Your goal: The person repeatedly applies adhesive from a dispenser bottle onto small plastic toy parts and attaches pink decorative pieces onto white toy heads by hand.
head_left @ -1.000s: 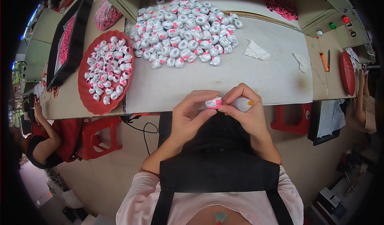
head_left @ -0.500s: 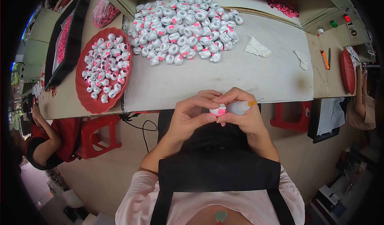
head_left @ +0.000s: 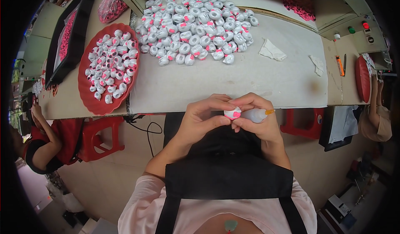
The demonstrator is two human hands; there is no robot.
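Note:
A small rounded white plastic piece with pink patches [head_left: 232, 113] sits between the fingertips of both hands, just off the table's front edge. My left hand [head_left: 202, 118] is closed on it from the left, thumb below and fingers above. My right hand [head_left: 262, 128] pinches the same piece from the other side. Tucked in that right hand is a translucent squeeze bottle [head_left: 256, 115] with an orange nozzle pointing right. Beyond my hands lies a heap of similar white-and-pink pieces [head_left: 193, 34].
Left of the heap, a red scalloped tray [head_left: 85, 93] holds many pieces with dark openings. A black tray [head_left: 80, 36] of pink parts stands farther left. Crumpled white tissue [head_left: 271, 50] and an orange-handled tool [head_left: 340, 65] lie to the right. Co-workers sit at both sides.
My hands and the held piece have shifted slightly right, and the piece has tilted a little between the fingers. The whole view has moved slightly.

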